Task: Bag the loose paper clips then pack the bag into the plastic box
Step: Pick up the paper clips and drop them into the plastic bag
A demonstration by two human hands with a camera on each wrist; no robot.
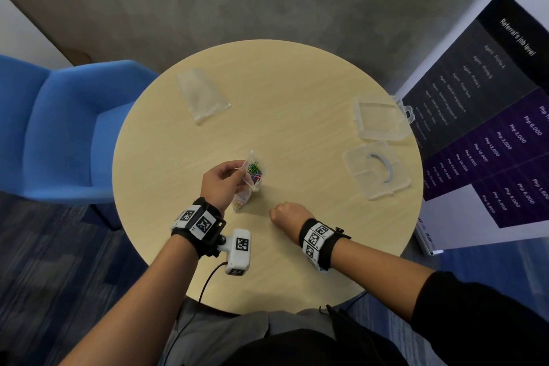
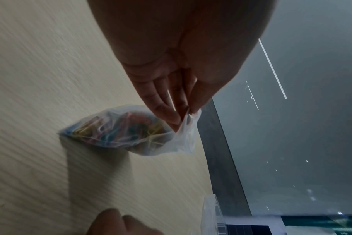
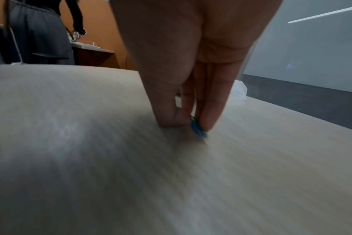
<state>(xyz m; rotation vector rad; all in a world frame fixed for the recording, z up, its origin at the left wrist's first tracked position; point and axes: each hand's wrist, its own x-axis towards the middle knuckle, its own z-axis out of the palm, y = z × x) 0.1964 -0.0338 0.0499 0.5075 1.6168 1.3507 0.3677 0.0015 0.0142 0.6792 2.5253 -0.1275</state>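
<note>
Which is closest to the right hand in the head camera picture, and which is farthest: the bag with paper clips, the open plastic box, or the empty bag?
From the right hand, in the head view:
1. Bag with paper clips, just to its left, held by the left hand.
2. Open plastic box, off to its right near the table edge.
3. Empty bag, on the far left part of the table.

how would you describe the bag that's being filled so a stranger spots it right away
On the round table, look near the front edge, where the left hand pinches a clear bag. Unlike the flat empty bag at the far left, it bulges with coloured clips.
</note>
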